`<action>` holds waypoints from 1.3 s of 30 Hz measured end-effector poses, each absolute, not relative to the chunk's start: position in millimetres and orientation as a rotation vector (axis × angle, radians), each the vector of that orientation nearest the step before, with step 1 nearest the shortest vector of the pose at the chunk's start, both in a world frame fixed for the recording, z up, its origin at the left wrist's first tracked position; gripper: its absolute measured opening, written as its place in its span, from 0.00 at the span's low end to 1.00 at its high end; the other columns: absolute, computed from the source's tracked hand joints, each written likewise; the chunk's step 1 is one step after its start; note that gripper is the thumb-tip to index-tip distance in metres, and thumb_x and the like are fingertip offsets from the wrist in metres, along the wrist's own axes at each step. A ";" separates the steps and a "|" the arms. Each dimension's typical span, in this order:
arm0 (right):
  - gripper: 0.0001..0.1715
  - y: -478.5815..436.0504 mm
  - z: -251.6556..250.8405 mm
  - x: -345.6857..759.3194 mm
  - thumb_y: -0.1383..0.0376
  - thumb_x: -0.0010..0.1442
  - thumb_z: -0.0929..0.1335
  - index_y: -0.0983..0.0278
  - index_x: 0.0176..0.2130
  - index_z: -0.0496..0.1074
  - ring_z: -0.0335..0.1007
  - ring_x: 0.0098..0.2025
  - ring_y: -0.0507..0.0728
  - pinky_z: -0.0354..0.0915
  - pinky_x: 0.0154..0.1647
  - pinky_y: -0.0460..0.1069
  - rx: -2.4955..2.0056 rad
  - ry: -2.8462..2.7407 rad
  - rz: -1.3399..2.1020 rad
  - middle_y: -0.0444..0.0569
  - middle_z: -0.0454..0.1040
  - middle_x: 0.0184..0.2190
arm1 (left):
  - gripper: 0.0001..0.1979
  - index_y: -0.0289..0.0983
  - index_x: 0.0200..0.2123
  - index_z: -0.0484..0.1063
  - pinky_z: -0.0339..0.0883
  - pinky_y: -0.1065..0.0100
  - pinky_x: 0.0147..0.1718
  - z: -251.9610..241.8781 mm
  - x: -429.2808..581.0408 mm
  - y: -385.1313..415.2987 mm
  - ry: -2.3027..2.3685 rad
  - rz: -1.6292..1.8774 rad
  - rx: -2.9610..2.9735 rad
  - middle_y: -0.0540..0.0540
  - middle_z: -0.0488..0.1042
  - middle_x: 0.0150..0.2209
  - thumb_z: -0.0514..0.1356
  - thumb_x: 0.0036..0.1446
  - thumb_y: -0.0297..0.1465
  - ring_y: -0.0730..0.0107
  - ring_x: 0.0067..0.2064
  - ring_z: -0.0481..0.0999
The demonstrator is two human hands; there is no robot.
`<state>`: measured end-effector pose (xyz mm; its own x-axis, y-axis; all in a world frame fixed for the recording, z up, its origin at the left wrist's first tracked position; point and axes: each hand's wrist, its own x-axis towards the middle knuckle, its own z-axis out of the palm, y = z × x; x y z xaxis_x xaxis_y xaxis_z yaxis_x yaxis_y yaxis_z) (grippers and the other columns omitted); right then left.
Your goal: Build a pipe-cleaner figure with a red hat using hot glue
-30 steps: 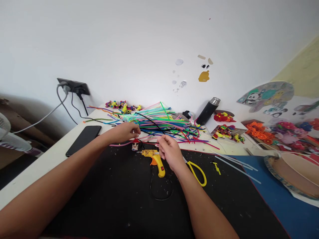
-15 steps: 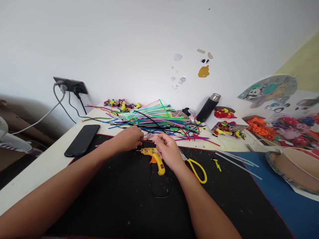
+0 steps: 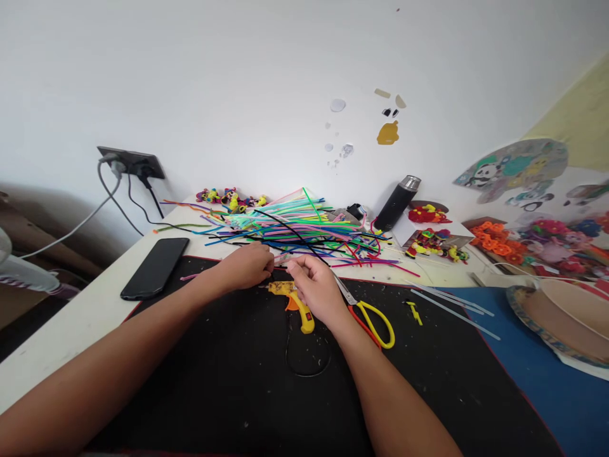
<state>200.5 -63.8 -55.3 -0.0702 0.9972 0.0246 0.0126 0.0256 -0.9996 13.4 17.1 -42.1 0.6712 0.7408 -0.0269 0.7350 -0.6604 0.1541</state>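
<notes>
My left hand (image 3: 251, 264) is closed, its fingertips curled down just beyond the nozzle of a yellow glue gun (image 3: 304, 317). Thumb and forefinger of my right hand (image 3: 314, 289) are pinched together above the gun's body. What either hand holds is too small or hidden to make out. The glue gun lies on a black mat (image 3: 228, 381), its orange trigger facing left. Scissors (image 3: 387, 333) with one yellow and one red handle lie right of my right wrist, partly covered by it. Farther right is a small yellow and black piece (image 3: 415, 313).
Behind the hands spreads a heap of coloured pipe cleaners (image 3: 295, 222). A black phone (image 3: 155, 270) lies left. Clear glue sticks (image 3: 457, 311) lie right, near a round basket (image 3: 533, 324). A black flask (image 3: 397, 203) leans by a white box (image 3: 404, 233) with small figures.
My right hand has shifted slightly left, and the scissors' red handle now shows beside the wrist. My left hand stays almost in place. The view has shifted a little.
</notes>
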 end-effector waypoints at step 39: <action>0.21 -61.5 -48.3 202.1 0.49 0.58 0.74 0.61 0.34 0.68 0.49 0.14 0.46 0.46 0.15 0.43 -1.039 -1.165 1.314 0.32 0.57 0.16 | 0.21 0.36 0.36 0.77 0.65 0.67 0.38 -9.5 19.4 3.5 0.855 0.613 1.524 0.49 0.77 0.34 0.73 0.47 0.45 0.66 0.37 0.73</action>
<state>202.1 -61.5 -48.3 -0.0761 0.9965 0.0333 -0.1519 0.0214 -0.9882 19.4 3.5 -9.5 0.5879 0.8033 -0.0954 0.1674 -0.0054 0.9859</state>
